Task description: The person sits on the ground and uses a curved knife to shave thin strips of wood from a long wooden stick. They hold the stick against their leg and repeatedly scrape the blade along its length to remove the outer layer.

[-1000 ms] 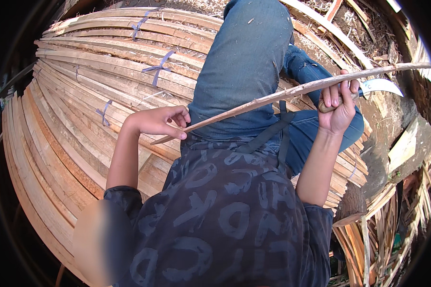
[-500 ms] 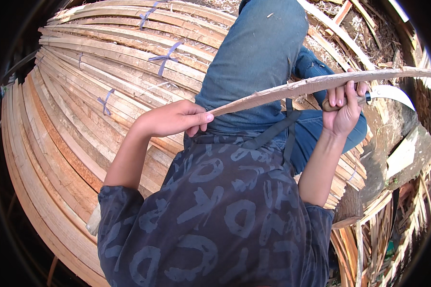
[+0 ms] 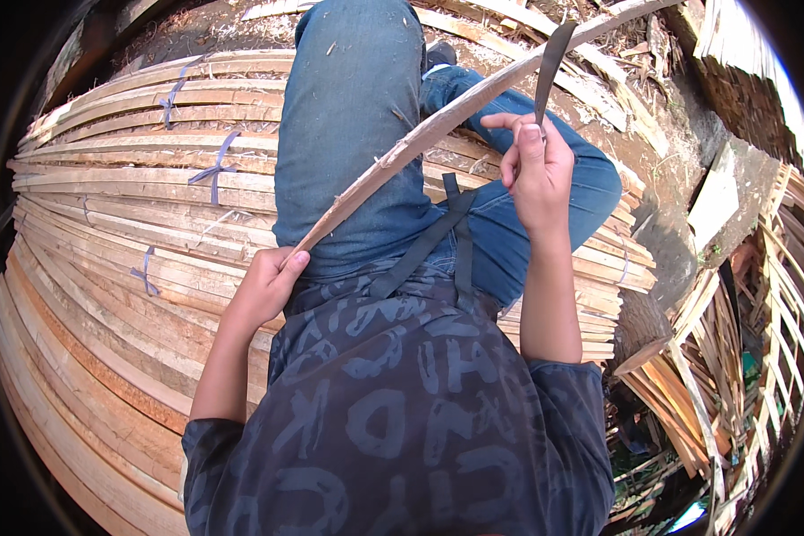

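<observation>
My left hand (image 3: 268, 281) pinches the near end of a long wooden strip (image 3: 424, 134), thumb on top. From there the strip slants up and away to the right across my jeans, its far end beyond the top of the view. My right hand (image 3: 540, 174) is closed on a knife, its index finger stretched out to the left. The knife's dark curved blade (image 3: 552, 71) points away from me and crosses the strip in the view; whether it touches the wood I cannot tell. The handle is hidden in the hand.
Long wooden strips in bundles (image 3: 143, 188), some tied with purple bands (image 3: 215, 168), spread on the left and under my legs. A cut log (image 3: 641, 330), a flat stone (image 3: 732, 192) and split slats (image 3: 701, 375) lie at the right. Shavings litter the ground ahead.
The strip has swung from nearly level to a steep slant. My right hand has moved left, off the strip, and turned the blade from pointing right to pointing away. My left hand has come nearer.
</observation>
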Motion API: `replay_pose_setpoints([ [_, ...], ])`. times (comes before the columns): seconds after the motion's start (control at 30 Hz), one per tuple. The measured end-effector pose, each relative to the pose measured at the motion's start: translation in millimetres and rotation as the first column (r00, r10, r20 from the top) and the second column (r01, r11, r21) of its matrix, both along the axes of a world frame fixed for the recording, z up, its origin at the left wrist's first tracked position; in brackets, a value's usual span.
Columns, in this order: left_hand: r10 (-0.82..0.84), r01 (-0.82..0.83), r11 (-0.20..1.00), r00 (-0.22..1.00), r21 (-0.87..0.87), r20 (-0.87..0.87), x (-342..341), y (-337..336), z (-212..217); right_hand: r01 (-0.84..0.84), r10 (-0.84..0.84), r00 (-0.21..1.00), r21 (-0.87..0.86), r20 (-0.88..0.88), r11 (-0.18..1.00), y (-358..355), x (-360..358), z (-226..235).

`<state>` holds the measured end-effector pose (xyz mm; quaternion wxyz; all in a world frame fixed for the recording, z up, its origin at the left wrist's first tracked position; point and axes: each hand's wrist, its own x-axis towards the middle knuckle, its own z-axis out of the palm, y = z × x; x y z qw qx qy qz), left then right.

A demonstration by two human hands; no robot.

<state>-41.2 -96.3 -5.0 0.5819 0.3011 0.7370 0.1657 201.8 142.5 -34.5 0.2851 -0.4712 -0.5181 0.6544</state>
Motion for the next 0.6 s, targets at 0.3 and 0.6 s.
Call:
replay_pose_setpoints([
  [0.3, -0.039, 0.079, 0.986, 0.964, 0.144, -0.263, 19.1, -0.1, -11.4, -0.196, -0.006, 0.865, 0.349, 0.502, 0.916, -25.6, 23.2, 20.3],
  [0.6, -0.008, 0.134, 0.957, 0.899, 0.257, -0.438, 26.3, -11.8, -26.7, -0.392, -0.052, 0.682, 0.424, 0.730, 0.817, -15.7, 8.8, 51.9],
])
